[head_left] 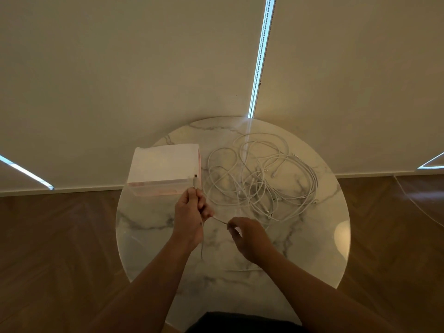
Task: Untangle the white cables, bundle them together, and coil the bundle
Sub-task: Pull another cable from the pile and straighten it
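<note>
While one white cable (217,219) is held apart from the rest, the left hand (189,217) grips it in a curled fist just below its connector (195,182). The connector stands up above the fingers, presumably so that the free end is easy to find and clear of the knot. Just right of this grip, the right hand (249,239) pinches a strand between thumb and fingertips. A short stretch spans the gap between the two grips, probably for feeding the cable through hand over hand, and a loose tail hangs below the left fist. Beyond the right-hand pinch, the tangle of white cables (259,179) lies in overlapping loops on the round marble table (149,236), not yet sorted or bundled. Directly beyond the left fist stands a white box (165,164) with pinkish edges; its top appears closed, so its contents cannot be told.
</note>
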A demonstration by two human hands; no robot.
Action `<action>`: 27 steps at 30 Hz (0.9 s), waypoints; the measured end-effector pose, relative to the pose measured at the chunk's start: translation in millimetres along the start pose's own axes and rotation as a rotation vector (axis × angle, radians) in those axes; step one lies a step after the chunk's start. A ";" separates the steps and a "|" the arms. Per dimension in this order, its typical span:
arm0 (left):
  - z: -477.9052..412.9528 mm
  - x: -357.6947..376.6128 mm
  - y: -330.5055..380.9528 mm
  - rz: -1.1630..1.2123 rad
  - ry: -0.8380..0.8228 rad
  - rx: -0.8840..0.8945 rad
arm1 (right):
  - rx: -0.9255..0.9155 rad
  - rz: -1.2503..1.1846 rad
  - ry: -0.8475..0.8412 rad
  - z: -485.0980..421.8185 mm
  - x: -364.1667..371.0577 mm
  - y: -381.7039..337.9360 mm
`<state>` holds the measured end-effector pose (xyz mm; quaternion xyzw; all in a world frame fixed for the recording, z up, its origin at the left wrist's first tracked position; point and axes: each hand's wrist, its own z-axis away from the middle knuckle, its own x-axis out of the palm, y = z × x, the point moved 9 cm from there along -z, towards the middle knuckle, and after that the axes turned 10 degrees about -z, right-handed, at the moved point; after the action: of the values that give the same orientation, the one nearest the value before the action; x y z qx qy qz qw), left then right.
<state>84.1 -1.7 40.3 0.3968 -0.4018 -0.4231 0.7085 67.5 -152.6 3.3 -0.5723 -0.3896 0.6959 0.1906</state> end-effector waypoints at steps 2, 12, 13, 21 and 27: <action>-3.9 -6.5 15.4 0.062 0.022 0.025 | 0.021 0.048 -0.050 2.3 1.5 14.3; -11.2 -42.1 34.4 -0.123 0.044 -0.091 | 0.384 -0.240 0.318 -2.6 -49.5 64.1; -8.8 -44.6 28.2 -0.209 0.029 -0.123 | 0.521 -0.364 0.317 -1.3 -48.3 71.3; 9.0 -55.6 2.3 -0.540 -0.110 -0.323 | 0.900 -1.816 0.561 -11.7 -30.5 73.4; 8.9 -51.3 6.2 -0.632 -0.075 -0.259 | 0.963 -1.479 0.252 -7.9 -23.3 58.7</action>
<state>61.4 45.5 37.2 0.3925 -0.2277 -0.6835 0.5718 92.0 -203.3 -26.5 -0.1043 -0.3008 0.4150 0.8523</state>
